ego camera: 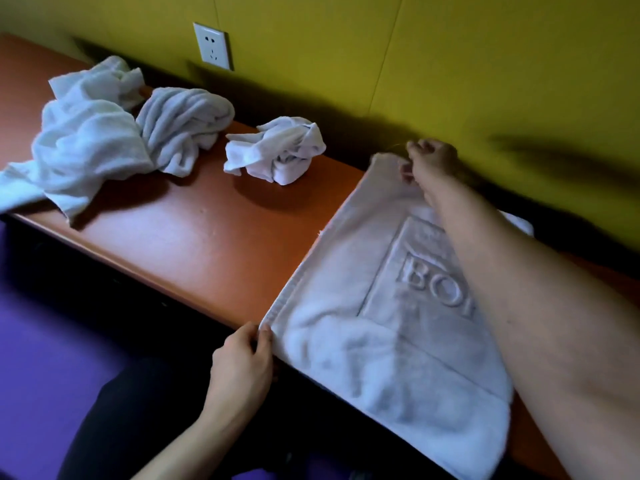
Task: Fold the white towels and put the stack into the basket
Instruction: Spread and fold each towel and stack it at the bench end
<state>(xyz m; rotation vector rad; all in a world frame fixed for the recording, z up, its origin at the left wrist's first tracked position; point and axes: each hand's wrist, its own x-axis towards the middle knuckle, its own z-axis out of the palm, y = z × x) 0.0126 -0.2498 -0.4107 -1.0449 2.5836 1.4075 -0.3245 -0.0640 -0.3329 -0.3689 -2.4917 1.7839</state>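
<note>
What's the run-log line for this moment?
left hand: pinches flat towel near corner | right hand: pinches far corner | unfolded: three

Right forearm covered rest of raised lettering on spread towel; only "BO" was readable. Towel's far right corner hid behind arm. Leftmost crumpled towel ran off left edge. Basket was out of view.

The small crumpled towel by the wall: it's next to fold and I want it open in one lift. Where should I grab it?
Probably pinch the loose flap at the left end of the small crumpled towel, coming from the front-left over bare table. That end lies flatter and free, while the right side is bunched into a knot-like wad. Lifting the flap should let the wad shake out.
</note>
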